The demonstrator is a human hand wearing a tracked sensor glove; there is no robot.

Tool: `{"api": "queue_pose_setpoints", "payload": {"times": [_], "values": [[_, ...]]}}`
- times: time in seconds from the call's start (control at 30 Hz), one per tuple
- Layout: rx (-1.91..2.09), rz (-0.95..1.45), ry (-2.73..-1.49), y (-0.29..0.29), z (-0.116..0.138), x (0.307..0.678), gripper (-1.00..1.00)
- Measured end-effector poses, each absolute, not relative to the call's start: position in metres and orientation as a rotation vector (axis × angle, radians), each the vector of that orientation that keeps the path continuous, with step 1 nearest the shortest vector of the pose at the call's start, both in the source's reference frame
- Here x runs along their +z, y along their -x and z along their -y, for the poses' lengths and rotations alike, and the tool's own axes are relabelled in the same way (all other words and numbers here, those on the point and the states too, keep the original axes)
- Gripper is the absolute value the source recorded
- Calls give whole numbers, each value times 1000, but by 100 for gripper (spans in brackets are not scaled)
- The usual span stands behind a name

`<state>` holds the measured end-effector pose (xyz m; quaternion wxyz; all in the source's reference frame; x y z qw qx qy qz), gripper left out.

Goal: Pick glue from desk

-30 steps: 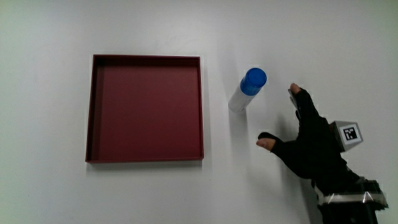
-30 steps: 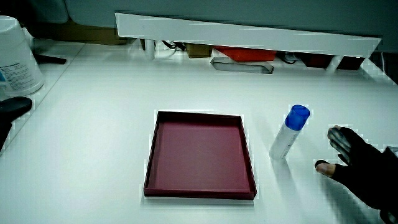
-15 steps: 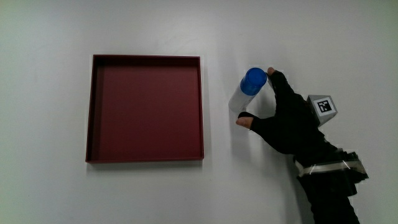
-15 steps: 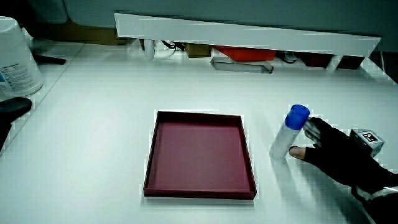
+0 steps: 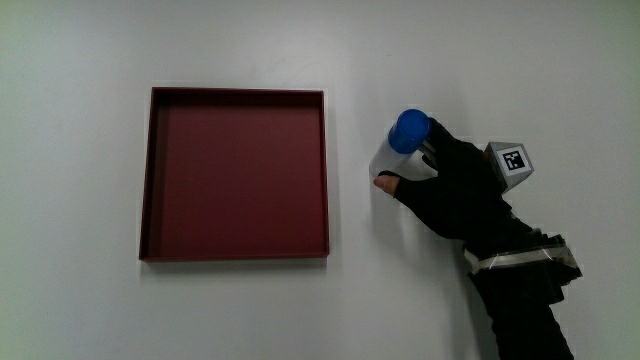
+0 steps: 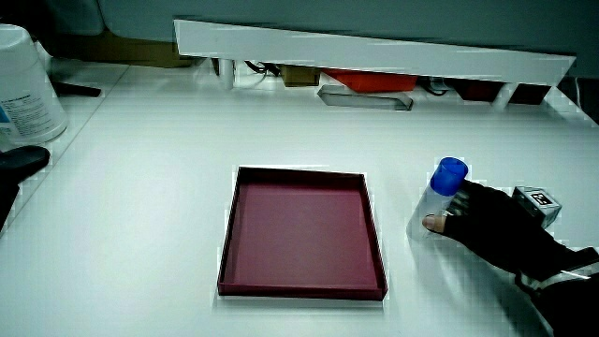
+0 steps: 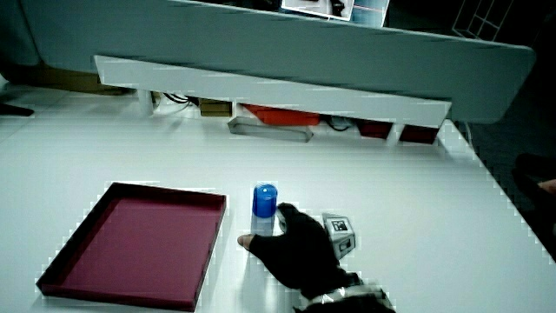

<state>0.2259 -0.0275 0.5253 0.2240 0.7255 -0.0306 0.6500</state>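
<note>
— What do we have, starting with the biggest thing?

— The white table (image 5: pixel 80 310), which carries everything we can see. At its edge farthest from the person stands a low white partition (image 6: pixel 374 51) (both side views show it, with clutter under it that we cannot make out).

— And on the table itself?

— A shallow dark red tray (image 5: pixel 236 175), square, with low walls and a bare floor. It lies flat in the table's middle part, well clear of every edge. In a side view a large white jar (image 6: pixel 26 84) stands near a corner of the table, well apart from the tray.

— Where is the hand?

— We see the hand (image 5: pixel 452 190) just beside the tray, with a strip of bare table between them. Its forearm (image 5: pixel 525 300) runs back toward the person's edge of the table. The small patterned cube (image 5: pixel 508 161) sits on the back of the glove.

— What is the hand doing?

— It is wrapped around the glue (image 5: pixel 398 152): the thumb presses one side of the pale tube and the fingers (image 5: pixel 437 140) curl round the side away from the tray. The grip is close, nothing loose about it.

— And the glue?

— It stands upright between the tray and the palm, blue cap (image 5: pixel 409 130) uppermost (in both side views the cap pokes out above the glove). Whether its base touches the table we cannot tell, since the hand covers it.
</note>
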Motion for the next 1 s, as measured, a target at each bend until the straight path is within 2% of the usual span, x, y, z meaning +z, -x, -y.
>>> {"api": "queue_pose_setpoints", "payload": {"times": [0.23, 0.5, 0.77, 1.0], "values": [[1842, 67, -2016, -226, 29, 526, 58], [1852, 53, -2099, -229, 27, 528, 100], [1848, 58, -2150, -229, 25, 526, 100], [1841, 126, -2181, -224, 37, 513, 100]]}}
